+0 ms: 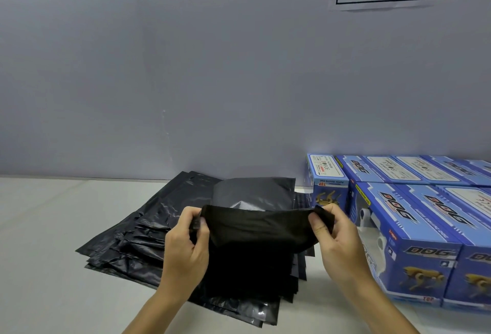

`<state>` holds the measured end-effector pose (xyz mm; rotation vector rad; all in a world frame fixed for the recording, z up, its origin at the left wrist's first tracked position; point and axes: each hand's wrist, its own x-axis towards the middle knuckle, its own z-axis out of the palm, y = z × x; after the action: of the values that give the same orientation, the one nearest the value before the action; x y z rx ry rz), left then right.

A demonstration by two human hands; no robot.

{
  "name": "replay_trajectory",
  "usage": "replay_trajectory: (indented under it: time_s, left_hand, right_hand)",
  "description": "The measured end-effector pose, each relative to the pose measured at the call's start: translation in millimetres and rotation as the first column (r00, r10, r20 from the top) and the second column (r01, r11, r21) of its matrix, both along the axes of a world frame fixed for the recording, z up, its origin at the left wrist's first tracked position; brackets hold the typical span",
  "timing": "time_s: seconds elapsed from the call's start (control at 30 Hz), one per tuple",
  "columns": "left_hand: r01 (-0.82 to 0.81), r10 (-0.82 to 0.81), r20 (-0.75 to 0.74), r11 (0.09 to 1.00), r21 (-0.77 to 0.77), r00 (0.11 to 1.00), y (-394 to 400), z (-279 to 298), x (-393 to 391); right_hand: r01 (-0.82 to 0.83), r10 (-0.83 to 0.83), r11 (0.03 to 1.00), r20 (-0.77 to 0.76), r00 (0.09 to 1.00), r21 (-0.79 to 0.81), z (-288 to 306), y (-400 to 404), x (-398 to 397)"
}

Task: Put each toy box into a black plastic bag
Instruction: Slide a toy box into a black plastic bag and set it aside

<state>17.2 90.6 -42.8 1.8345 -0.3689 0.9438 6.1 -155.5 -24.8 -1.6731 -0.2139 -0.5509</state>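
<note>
- Black plastic bag point(255, 235), centre frame, is pinched at its mouth corners by left hand point(186, 243) and right hand point(337, 238), fingers curled on the film.
- Toy boxes point(414, 230) stand at right, unbagged.
- Recommend spreading the mouth fully before fetching the nearest box.
- Spare bag pile point(132, 243) lies beneath.

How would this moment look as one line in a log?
step: opening bag | left hand: pinches bag | right hand: pinches bag | boxes: unbagged

Pale table point(53, 227) under stacked black bags point(127, 248) and blue toy boxes point(414, 232)
</note>
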Motion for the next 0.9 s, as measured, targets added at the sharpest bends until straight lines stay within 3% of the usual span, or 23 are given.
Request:
replay_trajectory:
  time_s: [0.27, 0.47, 0.63, 0.77, 0.9]
  left_hand:
    - [-0.007, -0.024, -0.175, 0.985, -0.174, 0.984, -3, -1, 1]
    - [-0.058, 0.015, -0.354, 0.992, -0.110, 0.935, -5, -5, 5]
    - [0.012, -0.014, -0.429, 1.000, -0.006, 0.903, -6, -9, 5]
    - [0.038, -0.014, -0.414, 0.998, 0.051, 0.910, -4, -11, 7]
    - [-0.029, 0.048, -0.347, 0.998, 0.058, 0.937, -5, -9, 3]
  right_hand:
    - [0.039, -0.021, 0.993, -0.158, 0.987, 0.108, -12, 4, 7]
    - [0.108, -0.101, 0.994, -0.336, 0.937, 0.003, -25, 8, 17]
    - [0.039, -0.040, 0.999, -0.443, 0.895, -0.011, -25, 10, 18]
    - [0.081, -0.095, 0.995, -0.417, 0.904, -0.049, -29, 13, 16]
    - [0.212, -0.233, 0.972, -0.290, 0.928, -0.104, -29, 16, 14]
